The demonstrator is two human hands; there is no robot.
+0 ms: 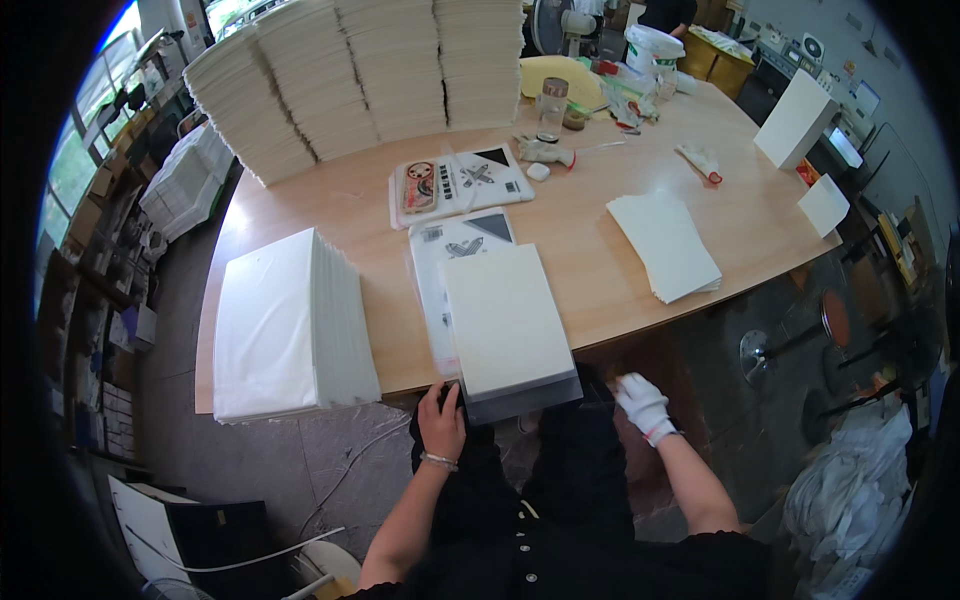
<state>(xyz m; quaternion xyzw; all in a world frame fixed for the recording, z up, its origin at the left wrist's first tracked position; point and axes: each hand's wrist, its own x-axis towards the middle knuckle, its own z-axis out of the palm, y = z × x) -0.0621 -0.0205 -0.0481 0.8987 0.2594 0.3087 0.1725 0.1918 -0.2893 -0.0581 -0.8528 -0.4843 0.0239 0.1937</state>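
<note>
- Overall light: bright, even daylight; colours clean.
- Source: windows point(95, 130) at upper left, blown out to white-blue glare.
- Surface point(590, 250): soft sheen on the pale wood, no hard reflections.
- Shadows: faint and diffuse; darker beneath the near edge, where the floor point(270, 460) reads dim.
- White paper stacks point(350, 70): near overexposure, sheet edges still visible.
- Distortion: strong fisheye; straight edges bow, black vignette rings the frame.
- Sharpness: centre crisp; rim soft and smeared.

Clear pkg point(462, 183) w/ printed insert, table ctr; another point(455, 245) nearer.
</note>
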